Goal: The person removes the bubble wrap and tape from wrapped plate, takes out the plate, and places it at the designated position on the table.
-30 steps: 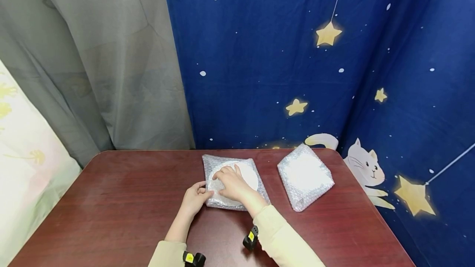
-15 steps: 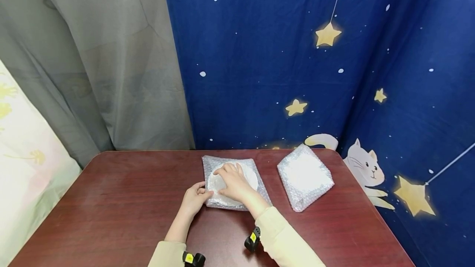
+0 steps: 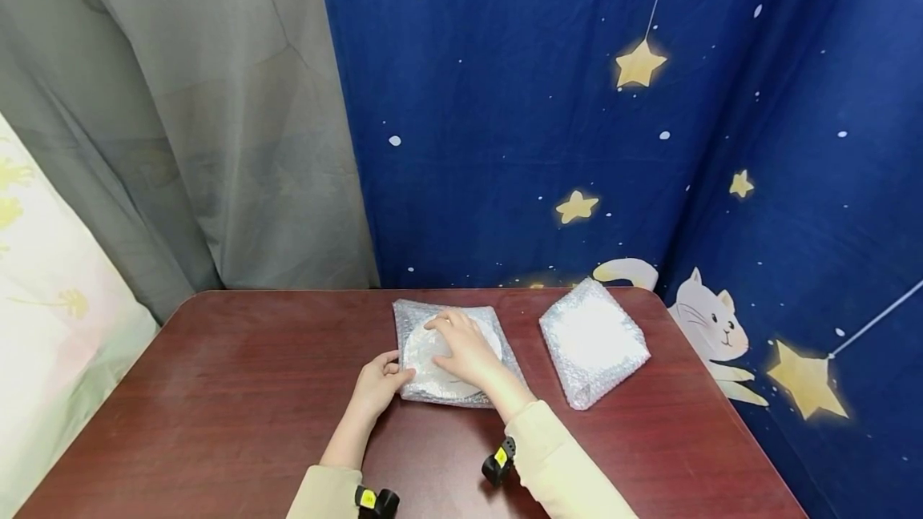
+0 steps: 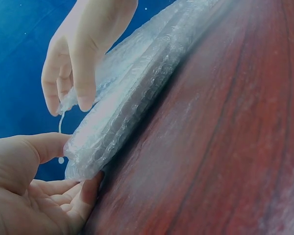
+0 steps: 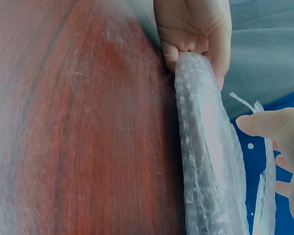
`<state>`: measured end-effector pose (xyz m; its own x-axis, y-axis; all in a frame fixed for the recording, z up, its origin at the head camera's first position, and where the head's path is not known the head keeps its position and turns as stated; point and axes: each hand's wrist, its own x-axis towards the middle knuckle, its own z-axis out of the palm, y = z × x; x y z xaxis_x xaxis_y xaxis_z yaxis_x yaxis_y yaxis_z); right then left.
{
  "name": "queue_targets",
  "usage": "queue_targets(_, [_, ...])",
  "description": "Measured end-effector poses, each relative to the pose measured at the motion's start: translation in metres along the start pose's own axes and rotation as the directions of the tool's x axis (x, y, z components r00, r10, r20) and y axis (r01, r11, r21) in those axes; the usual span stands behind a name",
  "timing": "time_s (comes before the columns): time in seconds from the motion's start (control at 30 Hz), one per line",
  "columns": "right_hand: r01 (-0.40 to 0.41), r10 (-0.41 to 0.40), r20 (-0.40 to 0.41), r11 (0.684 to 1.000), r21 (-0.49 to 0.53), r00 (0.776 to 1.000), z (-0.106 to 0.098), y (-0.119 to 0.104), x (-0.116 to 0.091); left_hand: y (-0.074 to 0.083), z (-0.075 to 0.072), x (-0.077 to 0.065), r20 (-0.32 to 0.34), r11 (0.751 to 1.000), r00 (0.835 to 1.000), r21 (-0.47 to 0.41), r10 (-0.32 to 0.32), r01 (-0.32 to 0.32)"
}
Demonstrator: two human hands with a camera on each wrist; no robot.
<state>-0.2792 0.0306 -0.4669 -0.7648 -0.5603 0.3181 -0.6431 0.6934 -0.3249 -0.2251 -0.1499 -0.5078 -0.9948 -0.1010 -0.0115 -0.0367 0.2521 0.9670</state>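
Note:
A bubble-wrap parcel (image 3: 440,391) lies on the table in the head view, with a round white shape (image 3: 488,332) like a plate showing through it. My left hand (image 3: 378,387) grips its left edge, thumb on top and fingers beneath, as the left wrist view also shows. Above the parcel, my right hand (image 3: 467,352) pinches a thin clear plastic flap (image 5: 265,191) that stands apart from the upper face. From the flap's edge a white strand (image 5: 241,101) sticks out. What lies inside the wrap is only partly visible.
A second bubble-wrapped parcel (image 3: 594,343) sits to the right, its top washed out by glare. The dark red table (image 3: 252,399) ends at a blue star-patterned curtain (image 3: 505,118) and a grey curtain (image 3: 267,142) behind.
My right hand has shifted slightly to the right and away from the left hand, showing more of the round white shape. The left hand and both parcels have stayed put.

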Motion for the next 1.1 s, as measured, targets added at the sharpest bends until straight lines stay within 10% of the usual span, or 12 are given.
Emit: queue_targets(1.1, [-0.048,0.095,-0.189,0.97,0.238,0.977,-0.027,0.03,-0.046,0.0,-0.002,0.001,0.0,1.0,1.0,-0.012,-0.016,0.016])
